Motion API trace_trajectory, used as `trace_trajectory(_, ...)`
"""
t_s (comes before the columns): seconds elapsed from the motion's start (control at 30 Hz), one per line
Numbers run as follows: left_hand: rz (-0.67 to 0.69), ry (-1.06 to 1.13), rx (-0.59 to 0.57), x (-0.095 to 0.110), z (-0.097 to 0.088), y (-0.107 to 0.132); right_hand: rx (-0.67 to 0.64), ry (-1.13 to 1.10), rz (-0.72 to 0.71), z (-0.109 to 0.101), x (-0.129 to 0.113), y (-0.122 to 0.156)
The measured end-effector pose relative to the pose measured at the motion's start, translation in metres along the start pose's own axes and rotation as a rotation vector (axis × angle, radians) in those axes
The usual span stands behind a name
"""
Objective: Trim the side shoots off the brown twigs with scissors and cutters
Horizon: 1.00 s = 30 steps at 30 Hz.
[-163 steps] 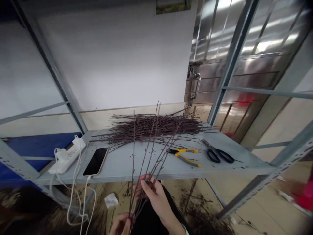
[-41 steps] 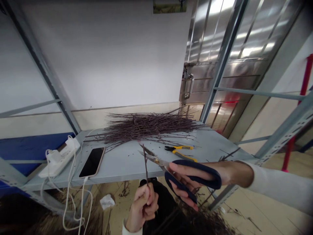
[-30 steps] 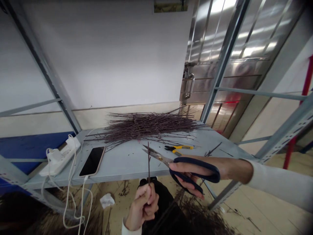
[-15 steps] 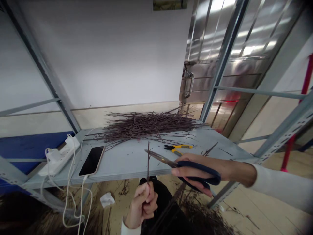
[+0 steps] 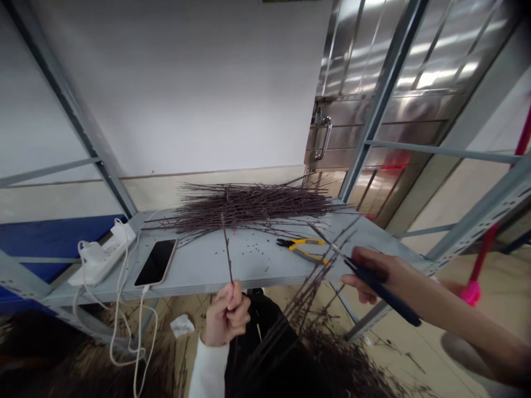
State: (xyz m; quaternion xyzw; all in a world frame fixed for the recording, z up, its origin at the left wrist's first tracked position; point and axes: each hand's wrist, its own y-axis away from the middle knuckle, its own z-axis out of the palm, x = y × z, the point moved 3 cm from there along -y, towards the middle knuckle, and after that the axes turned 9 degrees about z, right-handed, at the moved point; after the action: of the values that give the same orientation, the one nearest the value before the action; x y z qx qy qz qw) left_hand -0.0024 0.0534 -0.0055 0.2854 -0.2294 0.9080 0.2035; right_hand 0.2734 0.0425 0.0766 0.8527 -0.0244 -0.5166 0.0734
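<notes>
My left hand (image 5: 228,315) is closed in a pinch around the lower end of a thin dark twig (image 5: 228,246), which points up over the front edge of the shelf. My right hand (image 5: 384,271) grips a pair of dark-handled scissors (image 5: 384,292); their blades point up and left, away from the twig. In front of the blades' lower side, several loose twigs (image 5: 305,298) slant up from my lap. A long pile of dark twigs (image 5: 253,205) lies along the back of the shelf. Yellow-handled pliers (image 5: 307,256) rest on the shelf near the scissors.
The grey metal shelf (image 5: 199,279) carries a phone (image 5: 156,262) and a white power strip (image 5: 105,258) with cables at its left. Metal uprights stand on both sides. Cut twigs (image 5: 352,359) and a crumpled white tissue (image 5: 181,326) lie below on the floor.
My right hand with the scissors has moved right and turned, taking the blades away from the twig. My left hand has shifted left and slightly up, still holding the twig. More twigs from my lap show.
</notes>
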Motion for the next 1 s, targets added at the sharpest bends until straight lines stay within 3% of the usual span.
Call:
trace_trajectory(0.07, 0.001, -0.004, -0.009, 0.010, 0.006, -0.011, 0.159, -0.059, 0.035, -0.004, 0.031, 0.005)
trace_trajectory(0.13, 0.037, -0.025, -0.004, 0.022, 0.012, -0.026, 0.264, -0.201, 0.079, 0.005, 0.063, 0.009)
trace_trajectory(0.27, 0.126, -0.085, -0.036, 0.045, 0.029, -0.060, 0.535, -0.491, 0.048, 0.050, 0.109, 0.012)
trace_trajectory(0.33, 0.159, -0.122, -0.060, 0.055, 0.038, -0.076, 0.501, -0.518, 0.045, 0.083, 0.116, 0.009)
trace_trajectory(0.47, 0.172, -0.131, -0.053, 0.066, 0.050, -0.097, 0.377, -0.568, 0.036, 0.138, 0.108, 0.002)
trace_trajectory(0.67, 0.266, -0.065, 0.040, 0.074, 0.053, -0.111, 0.090, -0.720, -0.017, 0.192, 0.081, -0.012)
trace_trajectory(0.8, 0.274, -0.097, 0.088, 0.075, 0.051, -0.114, 0.042, -0.920, -0.007, 0.207, 0.066, -0.025)
trace_trajectory(1.0, 0.267, -0.120, 0.126, 0.074, 0.049, -0.112, 0.091, -0.947, -0.043, 0.204, 0.041, -0.032)
